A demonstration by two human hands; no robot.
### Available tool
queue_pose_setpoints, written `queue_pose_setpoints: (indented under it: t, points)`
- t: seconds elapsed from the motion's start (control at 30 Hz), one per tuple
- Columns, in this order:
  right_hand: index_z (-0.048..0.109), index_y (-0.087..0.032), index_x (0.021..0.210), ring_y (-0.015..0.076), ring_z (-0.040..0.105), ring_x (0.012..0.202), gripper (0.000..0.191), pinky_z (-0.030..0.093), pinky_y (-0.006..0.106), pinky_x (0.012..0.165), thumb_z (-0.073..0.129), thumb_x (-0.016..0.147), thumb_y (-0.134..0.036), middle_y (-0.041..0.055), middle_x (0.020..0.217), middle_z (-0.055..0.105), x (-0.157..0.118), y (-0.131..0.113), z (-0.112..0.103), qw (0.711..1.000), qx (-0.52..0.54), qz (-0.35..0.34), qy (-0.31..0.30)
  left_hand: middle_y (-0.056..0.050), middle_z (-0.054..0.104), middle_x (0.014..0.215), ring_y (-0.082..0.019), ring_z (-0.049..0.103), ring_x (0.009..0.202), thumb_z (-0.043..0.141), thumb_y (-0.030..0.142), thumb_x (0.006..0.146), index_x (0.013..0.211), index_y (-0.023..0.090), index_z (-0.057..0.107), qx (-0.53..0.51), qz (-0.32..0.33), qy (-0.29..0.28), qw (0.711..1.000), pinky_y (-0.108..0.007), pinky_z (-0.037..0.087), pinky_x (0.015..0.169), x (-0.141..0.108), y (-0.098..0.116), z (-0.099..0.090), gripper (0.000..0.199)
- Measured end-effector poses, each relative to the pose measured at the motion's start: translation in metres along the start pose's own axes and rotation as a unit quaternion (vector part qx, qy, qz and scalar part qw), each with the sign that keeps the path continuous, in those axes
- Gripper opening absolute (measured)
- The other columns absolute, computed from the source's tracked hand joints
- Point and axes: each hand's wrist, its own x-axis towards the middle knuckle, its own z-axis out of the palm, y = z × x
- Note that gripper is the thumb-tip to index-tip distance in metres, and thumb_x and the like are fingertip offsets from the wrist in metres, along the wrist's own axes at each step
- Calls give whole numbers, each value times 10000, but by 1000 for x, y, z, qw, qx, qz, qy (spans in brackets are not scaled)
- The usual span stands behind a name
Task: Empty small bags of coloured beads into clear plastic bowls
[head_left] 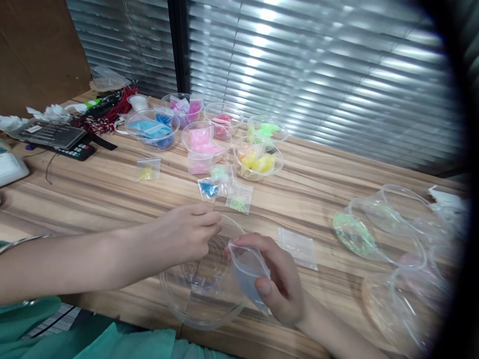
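Holding 1 open bag (245,279), the right hand (283,281) is near the left hand (192,232), whose grip is unclear.

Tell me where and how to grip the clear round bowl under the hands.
Best, I think, to pinch the bowl by its near rim, coming from the person's own side. The round edge shows bare there, while the left hand covers the far-left part and the right hand, holding an open bag, blocks the right.
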Motion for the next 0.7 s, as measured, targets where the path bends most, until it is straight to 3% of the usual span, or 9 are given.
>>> queue_pose_setpoints:
  t: [0.13, 0.3, 0.4, 0.47, 0.57, 0.63, 0.7]
  points:
    - [558, -285, 1255, 214, 685, 825, 317, 546, 311, 706, 491, 1001, -462, 42, 949, 695, 2, -1, 1, 999, -42, -19, 16, -8, 689, 732, -207, 567, 887, 805, 126, 730, 631, 216, 671, 2, -12, -19, 1000, -327, 426, 783, 10, 11, 13, 189]
    - [541, -256, 1246, 197, 676, 788, 349, 540, 298, 658, 437, 1024, -504, 52, 956, 696, 3, 0, 2, 997, -67, -41, 27, -1, 701, 715, -213, 566, 821, 881, 314, 684, 634, 224, 693, -13, -25, -31, 999, -343, 414, 748, 21, 21, 30, 214]
    - [531, -257, 1270, 193, 681, 787, 349, 544, 291, 648, 431, 1029, -489, 58, 979, 696, 4, 0, 3, 995, -79, -53, 28, -4, 678, 660, -214, 574, 776, 868, 318, 711, 636, 218, 703, -13, -29, -30, 999, -345, 412, 727, 22, 19, 27, 208]
    - [523, -255, 1293, 194, 678, 775, 358, 548, 292, 638, 437, 1026, -478, 61, 969, 689, 4, 0, 3, 994, -89, -64, 29, -6, 693, 704, -205, 585, 782, 841, 249, 756, 695, 213, 720, -11, -18, -23, 1000, -334, 419, 728, 20, 12, 15, 140]
    - [506, -247, 1329, 200, 669, 781, 391, 554, 298, 643, 442, 1022, -481, 61, 934, 670, 4, -1, 3, 990, -100, -93, 42, -32, 725, 868, -209, 609, 862, 760, 135, 816, 788, 193, 729, -6, 0, 4, 1000, -328, 434, 762, 12, -5, -20, 72]
    - [495, -235, 1346, 203, 666, 811, 411, 558, 307, 672, 452, 1019, -481, 71, 963, 667, 4, -3, 4, 985, -116, -121, 50, -60, 723, 948, -214, 614, 890, 658, 97, 877, 851, 170, 723, -24, -14, 76, 997, -331, 447, 781, 5, -17, -45, 101]
    - [486, -206, 1356, 217, 670, 883, 426, 563, 322, 735, 488, 1012, -457, 96, 1035, 673, 5, -5, 4, 978, -145, -144, 50, -48, 688, 887, -184, 583, 806, 506, 145, 998, 886, 171, 697, -92, -24, 141, 985, -319, 454, 742, -1, -24, -65, 224]
